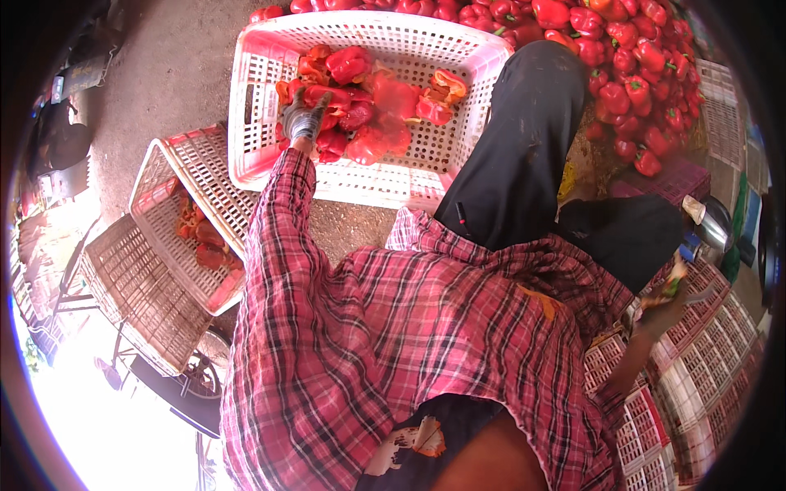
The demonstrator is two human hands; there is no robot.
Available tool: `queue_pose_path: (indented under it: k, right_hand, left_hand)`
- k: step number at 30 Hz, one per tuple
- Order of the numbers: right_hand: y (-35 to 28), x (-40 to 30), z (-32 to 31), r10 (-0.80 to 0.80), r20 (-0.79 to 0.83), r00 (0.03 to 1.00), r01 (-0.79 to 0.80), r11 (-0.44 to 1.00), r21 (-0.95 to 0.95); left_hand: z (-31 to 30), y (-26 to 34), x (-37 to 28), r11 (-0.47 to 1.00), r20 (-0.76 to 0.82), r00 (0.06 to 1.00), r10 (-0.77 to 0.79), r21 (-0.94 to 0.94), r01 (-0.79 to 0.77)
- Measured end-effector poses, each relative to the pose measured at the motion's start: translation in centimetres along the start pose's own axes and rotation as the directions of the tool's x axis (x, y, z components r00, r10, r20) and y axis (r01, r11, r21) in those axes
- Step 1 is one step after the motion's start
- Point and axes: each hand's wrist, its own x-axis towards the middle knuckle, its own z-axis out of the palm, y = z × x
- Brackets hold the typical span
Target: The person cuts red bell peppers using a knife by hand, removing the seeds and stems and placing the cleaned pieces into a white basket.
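My left hand (304, 118), in a grey glove, reaches into a white plastic crate (368, 196) with pink-stained walls. Its fingers are around a red bell pepper piece (328, 96) at the left of the pile. Cut red bell peppers (396, 98) lie across the crate's floor, some showing their orange insides. Far to the right, beside the stacked crates, my right hand (663, 313) is closed around a pepper core (674, 283) with a green part. A thin, pale, blade-like thing (700, 296) sticks out beside that hand; blur hides its exact shape.
A large heap of whole red bell peppers (626, 80) lies beyond my knees. On the left, a tilted crate (150, 169) holds more pepper pieces, beside another crate (141, 294). Stacked crates (706, 356) stand at the right, near a metal container (715, 224). A wheel (202, 374) shows lower left.
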Motion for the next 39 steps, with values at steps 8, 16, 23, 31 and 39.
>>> queue_pose_path:
  k: [8, 16, 23, 31, 39]
  right_hand:
    - [10.2, -10.8, 3.4, 0.541, 0.179, 0.822, -0.512, 0.839, -0.188]
    - [12.3, -14.7, 8.8, 0.689, 0.329, 0.646, -0.662, 0.720, -0.208]
    - [14.4, -15.0, 8.4, 0.760, 0.313, 0.570, -0.750, 0.636, -0.179]
    - [18.1, -14.2, 2.9, 0.790, 0.141, 0.597, -0.782, 0.612, -0.117]
    - [11.2, 2.2, -10.9, -0.400, -0.060, 0.914, 0.222, 0.621, -0.751]
  left_hand:
    - [7.2, 8.5, -6.0, 0.846, 0.383, 0.765, 0.518, -0.095, -0.525]
    - [9.0, 18.0, -11.0, 0.581, 0.035, 0.921, 0.388, -0.785, -0.215]
    - [0.4, 35.5, -5.8, 0.568, -0.004, 0.591, 0.807, -0.270, -0.777]
    - [17.3, 42.3, 1.3, 0.357, 0.712, 0.555, 0.430, 0.431, -0.829]
    - [14.8, 43.3, -0.3, 0.665, 0.628, 0.469, 0.621, -0.105, -0.739]
